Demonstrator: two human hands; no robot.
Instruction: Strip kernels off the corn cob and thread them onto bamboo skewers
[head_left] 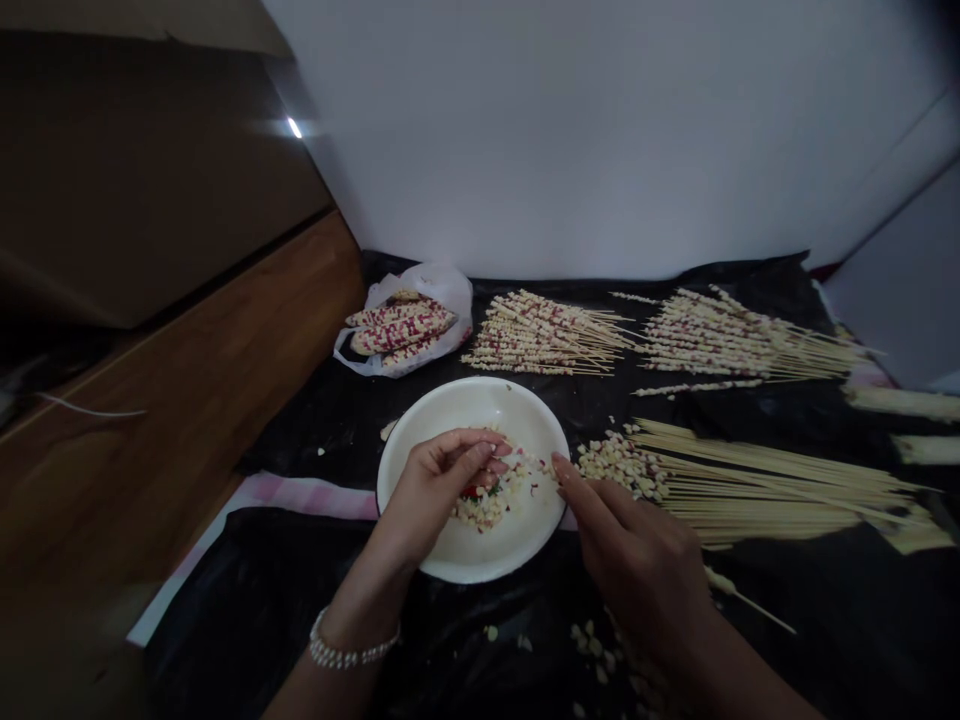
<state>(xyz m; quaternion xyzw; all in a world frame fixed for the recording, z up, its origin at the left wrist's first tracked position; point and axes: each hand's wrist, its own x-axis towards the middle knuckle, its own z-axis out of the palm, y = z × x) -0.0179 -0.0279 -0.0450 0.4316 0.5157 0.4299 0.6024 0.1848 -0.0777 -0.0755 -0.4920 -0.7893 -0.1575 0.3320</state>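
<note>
A white bowl (450, 560) holds loose corn kernels (484, 512) and something red and green at its bottom. Over the bowl's left part is my left hand (450, 475), its thumb and fingers pressed together; what they pinch is too small to make out. My right hand (630, 540), over the bowl's right rim, has its fingers closed on a skewer threaded with kernels (534, 462), which points left toward my left fingertips. Beside my right hand lies a heap of kernel-tipped skewers (622, 462) with long bare sticks.
A plastic bag (448, 283) of speckled corn cobs (401, 328) sits behind the bowl. Two piles of kernel-covered skewers (525, 335) (705, 335) lie farther right. Bare cobs (911, 403) are at the far right. Loose kernels (592, 640) dot the black sheet (300, 590). A white wall (570, 140) rises behind.
</note>
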